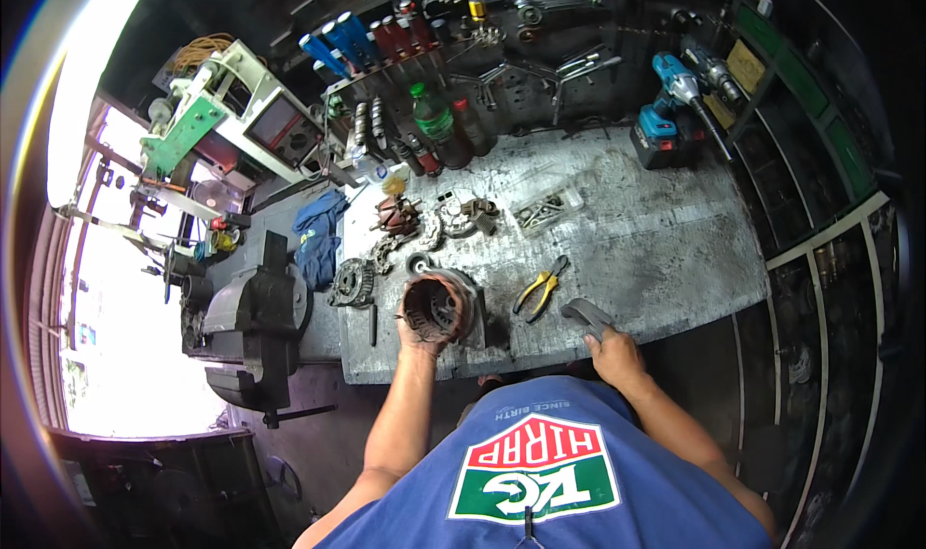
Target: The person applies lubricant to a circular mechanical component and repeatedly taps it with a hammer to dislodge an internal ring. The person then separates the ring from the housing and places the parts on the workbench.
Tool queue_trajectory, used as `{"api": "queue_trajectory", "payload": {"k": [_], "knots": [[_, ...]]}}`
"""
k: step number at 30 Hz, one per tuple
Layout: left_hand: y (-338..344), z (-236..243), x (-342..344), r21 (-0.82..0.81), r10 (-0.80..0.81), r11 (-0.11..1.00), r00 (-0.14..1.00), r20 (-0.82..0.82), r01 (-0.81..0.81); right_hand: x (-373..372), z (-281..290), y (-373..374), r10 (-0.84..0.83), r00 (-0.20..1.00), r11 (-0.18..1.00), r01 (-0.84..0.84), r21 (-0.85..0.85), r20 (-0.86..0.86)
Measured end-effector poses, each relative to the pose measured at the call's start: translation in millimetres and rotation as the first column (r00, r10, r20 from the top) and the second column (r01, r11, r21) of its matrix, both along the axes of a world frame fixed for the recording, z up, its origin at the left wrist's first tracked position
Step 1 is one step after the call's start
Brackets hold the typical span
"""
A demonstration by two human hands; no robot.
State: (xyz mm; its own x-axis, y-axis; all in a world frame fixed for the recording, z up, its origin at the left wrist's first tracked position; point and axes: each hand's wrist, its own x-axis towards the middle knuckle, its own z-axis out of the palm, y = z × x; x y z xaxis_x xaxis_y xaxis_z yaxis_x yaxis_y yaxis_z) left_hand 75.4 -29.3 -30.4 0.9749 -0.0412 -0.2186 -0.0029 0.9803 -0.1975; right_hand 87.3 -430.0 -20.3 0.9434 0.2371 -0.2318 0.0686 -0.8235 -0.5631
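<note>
Head view: count the clock from the middle, with twelve at the top. At seven o'clock, the left hand has its fingers clamped on a brown, hollow ring. The ring's open mouth tips up toward the person. I cannot tell if it rests on the table. A gray metal part is just beside the ring, at its three o'clock side.

At four o'clock, the right hand has its fingers clamped on a gray, curved tool, near the table's front edge. Between the two hands lie yellow and black pliers, with their handles spread.

Toward ten o'clock sits a spiky red-brown part. A clear tray of small metal bits is at two o'clock. Farther out that way stands a blue drill. A green bottle is close to twelve, a blue cloth is at nine, and a big, dark vise is at eight.
</note>
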Motion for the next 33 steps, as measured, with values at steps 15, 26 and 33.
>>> {"api": "queue_trajectory", "payload": {"k": [15,26,33], "knots": [[52,33,122,0.743,-0.15,-0.397,0.76,-0.632,0.539,0,-18,-5,0.015,1.0,0.997,-0.014,0.077,-0.005],[26,-50,-43,0.835,0.351,0.259,0.758,-0.55,0.486,6,-18,-10,0.0,1.0,0.986,0.004,0.169,-0.025],[-8,-62,6,0.883,0.369,0.357,0.822,-0.434,0.306,23,-1,-7,0.033,0.998,0.986,-0.024,0.164,-0.058]]}}
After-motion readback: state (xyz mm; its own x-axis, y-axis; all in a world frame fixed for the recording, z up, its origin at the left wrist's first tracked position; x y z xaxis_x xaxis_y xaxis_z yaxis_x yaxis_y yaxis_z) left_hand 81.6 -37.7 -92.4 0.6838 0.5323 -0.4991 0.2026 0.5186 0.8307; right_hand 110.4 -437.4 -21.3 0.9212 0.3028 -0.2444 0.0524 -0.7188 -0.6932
